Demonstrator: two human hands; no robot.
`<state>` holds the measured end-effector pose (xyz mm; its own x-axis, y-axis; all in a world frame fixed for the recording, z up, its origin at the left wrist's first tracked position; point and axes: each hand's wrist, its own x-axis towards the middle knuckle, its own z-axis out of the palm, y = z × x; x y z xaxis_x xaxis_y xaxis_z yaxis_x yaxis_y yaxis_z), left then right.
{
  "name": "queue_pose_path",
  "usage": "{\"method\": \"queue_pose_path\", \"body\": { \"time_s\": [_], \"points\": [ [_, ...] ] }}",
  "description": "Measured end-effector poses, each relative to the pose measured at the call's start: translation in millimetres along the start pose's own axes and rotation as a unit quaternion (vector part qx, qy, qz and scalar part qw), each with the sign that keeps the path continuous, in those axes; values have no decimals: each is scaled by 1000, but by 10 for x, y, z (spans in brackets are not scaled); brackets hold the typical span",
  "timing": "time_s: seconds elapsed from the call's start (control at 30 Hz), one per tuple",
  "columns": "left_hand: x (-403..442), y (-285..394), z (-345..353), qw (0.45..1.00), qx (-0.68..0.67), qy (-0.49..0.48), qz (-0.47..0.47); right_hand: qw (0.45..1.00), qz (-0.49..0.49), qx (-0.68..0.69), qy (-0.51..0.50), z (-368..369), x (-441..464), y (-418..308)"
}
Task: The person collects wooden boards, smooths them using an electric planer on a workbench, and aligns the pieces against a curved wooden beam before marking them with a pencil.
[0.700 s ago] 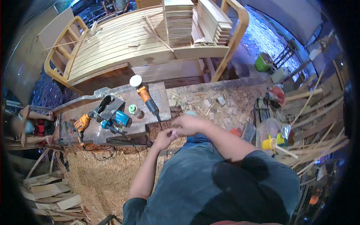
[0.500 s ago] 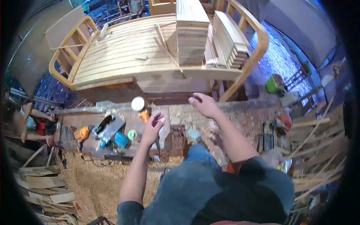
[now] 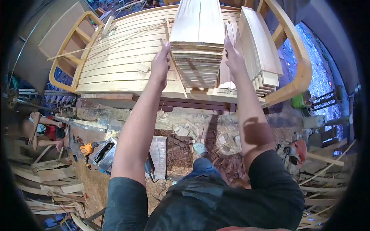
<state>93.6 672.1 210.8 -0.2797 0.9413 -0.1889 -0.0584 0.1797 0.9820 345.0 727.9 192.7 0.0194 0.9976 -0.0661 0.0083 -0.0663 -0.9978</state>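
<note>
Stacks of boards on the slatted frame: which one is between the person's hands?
The middle stack, with the left hand at one side and the right hand at the other. The stack by the curved rail is right of both hands.

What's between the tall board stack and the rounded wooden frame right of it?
Another pile of long boards, with the right hand beside the tall board stack, as the head view shows.

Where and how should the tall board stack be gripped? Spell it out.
Ideally grip the tall board stack by its long side edges near the close end, from left and right together: the boards lie flat in a narrow pile, its end facing the person.
</note>
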Motion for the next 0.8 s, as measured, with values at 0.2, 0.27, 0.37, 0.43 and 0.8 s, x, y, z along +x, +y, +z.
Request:
{"method": "queue_pose_path", "body": {
  "time_s": [0.2,0.27,0.37,0.43,0.8],
  "points": [
    [604,3,255,985,160,57,-29,997,2,-74,-8,208,445,205],
    [627,-37,305,975,190,112,-14,996,3,-79,-27,188,455,202],
    [674,-113,362,965,215,150,-9,993,10,-118,-11,195,457,197],
    [619,-61,395,964,225,142,-17,996,8,-90,-21,106,467,239],
    [140,55,522,986,46,-56,-148,967,162,147,-133,-587,424,-58]
  ]
}}
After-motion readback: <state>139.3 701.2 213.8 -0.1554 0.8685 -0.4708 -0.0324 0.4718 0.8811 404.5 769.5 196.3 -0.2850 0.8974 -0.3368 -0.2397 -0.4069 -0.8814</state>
